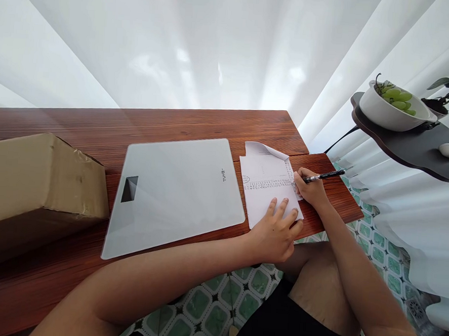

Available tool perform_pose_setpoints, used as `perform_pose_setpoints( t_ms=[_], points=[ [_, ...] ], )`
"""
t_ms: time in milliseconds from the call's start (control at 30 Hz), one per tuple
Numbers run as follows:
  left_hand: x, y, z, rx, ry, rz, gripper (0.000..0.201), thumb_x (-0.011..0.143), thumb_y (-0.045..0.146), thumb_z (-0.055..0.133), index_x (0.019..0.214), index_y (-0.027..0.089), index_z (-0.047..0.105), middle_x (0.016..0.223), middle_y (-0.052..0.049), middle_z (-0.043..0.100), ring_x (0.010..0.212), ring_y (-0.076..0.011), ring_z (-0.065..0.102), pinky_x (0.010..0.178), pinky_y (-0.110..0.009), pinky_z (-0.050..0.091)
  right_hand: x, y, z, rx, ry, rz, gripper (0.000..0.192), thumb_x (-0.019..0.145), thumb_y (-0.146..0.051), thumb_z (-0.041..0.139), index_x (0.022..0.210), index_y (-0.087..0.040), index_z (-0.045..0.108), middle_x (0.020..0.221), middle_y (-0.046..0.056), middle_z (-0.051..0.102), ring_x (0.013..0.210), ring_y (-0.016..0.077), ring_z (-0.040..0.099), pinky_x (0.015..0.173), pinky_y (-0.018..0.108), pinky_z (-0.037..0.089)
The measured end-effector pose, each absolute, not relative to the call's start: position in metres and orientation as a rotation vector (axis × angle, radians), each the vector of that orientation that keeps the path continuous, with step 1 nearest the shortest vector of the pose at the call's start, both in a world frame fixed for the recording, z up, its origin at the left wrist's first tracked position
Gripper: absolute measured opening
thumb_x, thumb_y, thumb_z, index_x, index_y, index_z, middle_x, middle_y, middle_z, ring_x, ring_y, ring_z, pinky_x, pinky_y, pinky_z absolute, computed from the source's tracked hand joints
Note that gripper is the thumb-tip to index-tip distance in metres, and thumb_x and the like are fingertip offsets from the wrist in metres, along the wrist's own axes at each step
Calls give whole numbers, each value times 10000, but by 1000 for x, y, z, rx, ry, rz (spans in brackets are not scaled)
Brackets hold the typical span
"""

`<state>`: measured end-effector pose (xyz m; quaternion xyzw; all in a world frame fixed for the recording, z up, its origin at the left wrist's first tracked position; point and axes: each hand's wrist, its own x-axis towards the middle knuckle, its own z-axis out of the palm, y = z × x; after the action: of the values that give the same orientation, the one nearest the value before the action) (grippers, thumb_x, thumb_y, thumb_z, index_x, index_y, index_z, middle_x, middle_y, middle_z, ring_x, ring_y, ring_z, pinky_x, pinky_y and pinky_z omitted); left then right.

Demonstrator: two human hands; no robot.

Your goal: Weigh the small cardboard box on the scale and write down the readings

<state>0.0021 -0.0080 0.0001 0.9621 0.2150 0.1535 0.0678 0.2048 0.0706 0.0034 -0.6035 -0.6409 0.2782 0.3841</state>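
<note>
Paper sheet lies near the right end of the wooden bench, its near corner reaching the front edge, far corner curled up. Left hand presses flat on the sheet's near part, fingers spread, holding nothing. Right hand has its grip closed around a black pen, tip on the printed rows; print too small to read. Glass scale sits just left of the paper. Cardboard box is cut off at frame left. Bare wood shows behind the scale.

Home: sheer curtains, patterned floor tiles (grape bowl nearby).
</note>
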Motion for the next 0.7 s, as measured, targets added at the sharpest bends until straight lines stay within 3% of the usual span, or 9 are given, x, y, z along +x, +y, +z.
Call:
perform_pose_setpoints(
  t_ms=[700],
  points=[
    [2, -8, -1, 2922, 647, 471, 483, 947, 332, 489, 1355, 84, 566, 1438, -198, 507, 1401, -514, 384, 1127, -698, 323, 208, 74, -4, -1557, -1587, 747, 385, 894, -381, 630, 609, -249, 408, 455, -46, 499, 398, 138, 462, 429, 284, 388]
  ],
)
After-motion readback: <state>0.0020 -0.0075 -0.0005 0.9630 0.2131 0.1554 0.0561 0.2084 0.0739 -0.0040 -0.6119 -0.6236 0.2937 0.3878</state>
